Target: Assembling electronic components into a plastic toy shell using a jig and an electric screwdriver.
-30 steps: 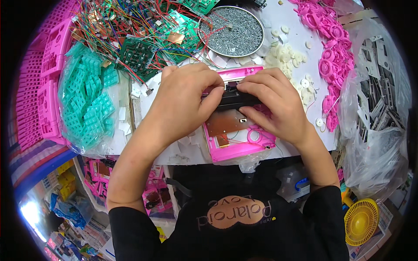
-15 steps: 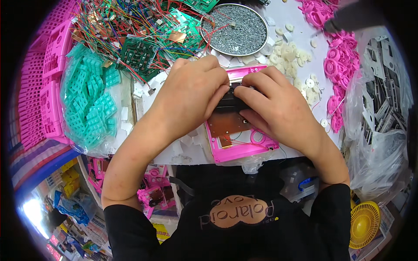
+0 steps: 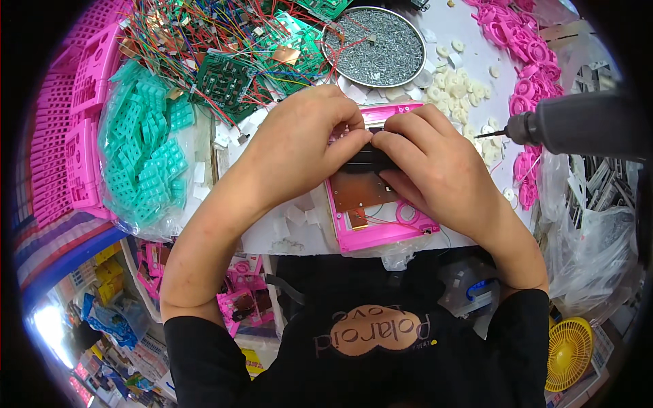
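Left hand (image 3: 306, 139): fingertips narrow, hold unclear.
Right hand (image 3: 439, 160): holding black part (image 3: 369, 159).
Pink casing (image 3: 381, 239): frame centre, beneath hands.
Dark tool (image 3: 575, 126): has come further in, right; hands' work remains same.

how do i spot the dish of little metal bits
Start at the white tabletop, towards the picture's top edge. Right of the wired green circuit boards and up-left of the cream discs sits the round dish. Its silver rim and small grey metal pieces set it apart.
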Available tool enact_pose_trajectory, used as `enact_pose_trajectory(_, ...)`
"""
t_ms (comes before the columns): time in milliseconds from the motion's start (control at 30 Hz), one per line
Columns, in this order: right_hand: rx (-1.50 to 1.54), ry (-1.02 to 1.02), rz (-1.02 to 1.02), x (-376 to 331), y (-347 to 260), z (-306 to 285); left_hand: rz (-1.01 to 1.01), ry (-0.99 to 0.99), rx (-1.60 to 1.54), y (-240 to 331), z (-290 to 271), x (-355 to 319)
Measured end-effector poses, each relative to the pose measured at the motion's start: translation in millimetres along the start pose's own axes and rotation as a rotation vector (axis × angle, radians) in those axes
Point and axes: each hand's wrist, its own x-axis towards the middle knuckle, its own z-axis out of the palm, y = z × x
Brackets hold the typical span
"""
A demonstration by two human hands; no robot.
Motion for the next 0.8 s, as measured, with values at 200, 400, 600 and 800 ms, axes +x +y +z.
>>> enact_pose_trajectory(200, 0.012, -0.004, -0.030, 1, 3, 0, -0.196, -0.163, -0.147, 4, -8, 14)
enact_pose_trajectory(400, -0.003, -0.039, -0.010, -2, 6, 2, -0.191, -0.173, -0.128, 3, -6, 18)
enact_pose_trajectory(600, 0.060, 0.052, -0.098, -1, 14, 0, -0.147, -0.042, -0.094, 5, -2, 11)
enact_pose_trajectory(800, 0.095, 0.082, 0.043, -11, 17, 9, 0.099, 0.179, 0.144, 16, 7, -20)
